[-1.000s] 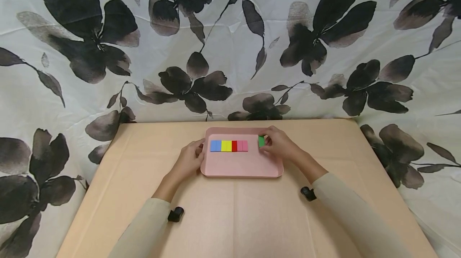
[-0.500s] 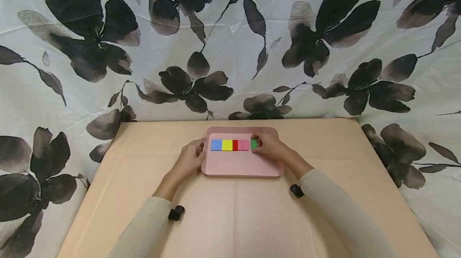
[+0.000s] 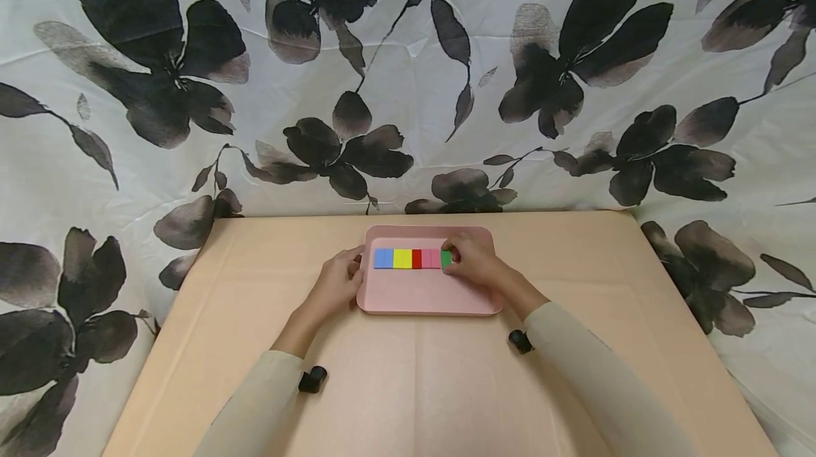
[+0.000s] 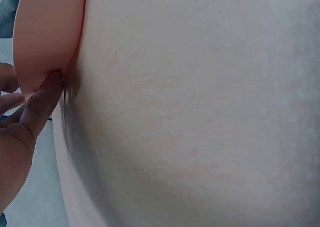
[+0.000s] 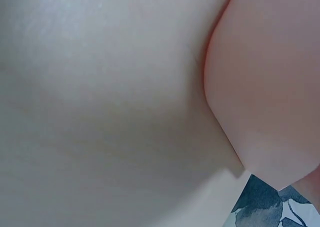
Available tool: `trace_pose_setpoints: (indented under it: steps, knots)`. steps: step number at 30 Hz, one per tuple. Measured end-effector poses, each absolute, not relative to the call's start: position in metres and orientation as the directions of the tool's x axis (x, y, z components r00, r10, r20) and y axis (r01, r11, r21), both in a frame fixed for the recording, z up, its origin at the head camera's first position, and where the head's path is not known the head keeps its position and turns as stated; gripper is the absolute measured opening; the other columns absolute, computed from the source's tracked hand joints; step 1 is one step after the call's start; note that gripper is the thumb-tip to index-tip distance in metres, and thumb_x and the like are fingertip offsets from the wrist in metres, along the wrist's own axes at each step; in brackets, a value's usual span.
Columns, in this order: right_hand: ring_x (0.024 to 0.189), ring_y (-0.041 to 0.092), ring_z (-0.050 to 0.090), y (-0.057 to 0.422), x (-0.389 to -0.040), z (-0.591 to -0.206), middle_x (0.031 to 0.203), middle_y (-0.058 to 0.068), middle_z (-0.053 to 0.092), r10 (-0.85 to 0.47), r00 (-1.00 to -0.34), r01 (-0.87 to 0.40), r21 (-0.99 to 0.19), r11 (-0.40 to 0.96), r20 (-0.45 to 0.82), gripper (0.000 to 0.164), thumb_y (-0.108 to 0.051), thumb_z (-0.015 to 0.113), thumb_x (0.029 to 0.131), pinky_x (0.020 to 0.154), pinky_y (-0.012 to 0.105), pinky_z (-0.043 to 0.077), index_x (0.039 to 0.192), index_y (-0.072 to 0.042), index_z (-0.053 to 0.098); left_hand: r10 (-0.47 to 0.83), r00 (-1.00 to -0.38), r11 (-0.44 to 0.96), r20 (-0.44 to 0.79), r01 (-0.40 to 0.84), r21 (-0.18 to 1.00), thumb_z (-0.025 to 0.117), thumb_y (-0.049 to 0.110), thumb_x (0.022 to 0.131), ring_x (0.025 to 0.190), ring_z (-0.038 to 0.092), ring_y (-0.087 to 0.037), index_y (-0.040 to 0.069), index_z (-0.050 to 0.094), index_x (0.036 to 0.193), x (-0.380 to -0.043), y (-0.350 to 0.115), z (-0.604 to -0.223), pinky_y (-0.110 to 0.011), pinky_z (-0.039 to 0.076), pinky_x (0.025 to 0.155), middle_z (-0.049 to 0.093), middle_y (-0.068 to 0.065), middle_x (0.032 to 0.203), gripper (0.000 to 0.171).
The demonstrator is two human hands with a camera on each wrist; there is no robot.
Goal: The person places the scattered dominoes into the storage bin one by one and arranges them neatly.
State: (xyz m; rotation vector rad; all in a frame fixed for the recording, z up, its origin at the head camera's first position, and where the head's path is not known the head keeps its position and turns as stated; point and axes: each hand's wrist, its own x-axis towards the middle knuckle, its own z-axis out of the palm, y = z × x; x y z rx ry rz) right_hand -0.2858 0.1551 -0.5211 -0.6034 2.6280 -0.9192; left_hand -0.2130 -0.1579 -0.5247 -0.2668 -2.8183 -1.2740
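Note:
A pink tray (image 3: 421,295) lies on the table, and my left hand (image 3: 336,280) grips its left edge. In the left wrist view, the thumb (image 4: 46,99) presses against the tray's side and the other fingers are partly hidden behind it. Inside the tray runs a straight row of flat coloured pieces: blue (image 3: 383,258), yellow (image 3: 402,258), red (image 3: 417,258) and pink (image 3: 431,258). My right hand (image 3: 477,260) pinches a green piece (image 3: 445,259) at the row's right end, right beside the pink. Fingers cover part of the green piece.
The table (image 3: 408,386) has a light tan covering. Behind it hangs a white cloth (image 3: 440,88) with dark flowers. A small black device sits at each wrist, the left one (image 3: 312,379) and the right one (image 3: 520,341).
My right hand has moved left with the green piece, from near the tray's right side up to the pink end of the row. The left hand has stayed at the tray's edge.

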Motion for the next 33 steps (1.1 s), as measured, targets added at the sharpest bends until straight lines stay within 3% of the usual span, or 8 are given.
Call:
trace_pose_setpoints:
  steps: [33]
  knots:
    - [0.096, 0.021, 0.05, 0.145, -0.252, -0.526, 0.102, 0.007, 0.05, -0.402, -0.909, -0.259, -0.601, 0.756, -0.114, 0.046, -0.022, 0.084, 0.087, 0.078, 0.029, 0.045, 0.126, -0.006, 0.067, 0.193, -0.977, 0.639, 0.096, 0.199, 0.743, 0.063, -0.002, 0.093, 0.095, 0.071, -0.026, -0.004, 0.053, 0.146, -0.198, -0.171, -0.525, -0.036, 0.059, 0.08, 0.068, -0.019, 0.114, 0.054]
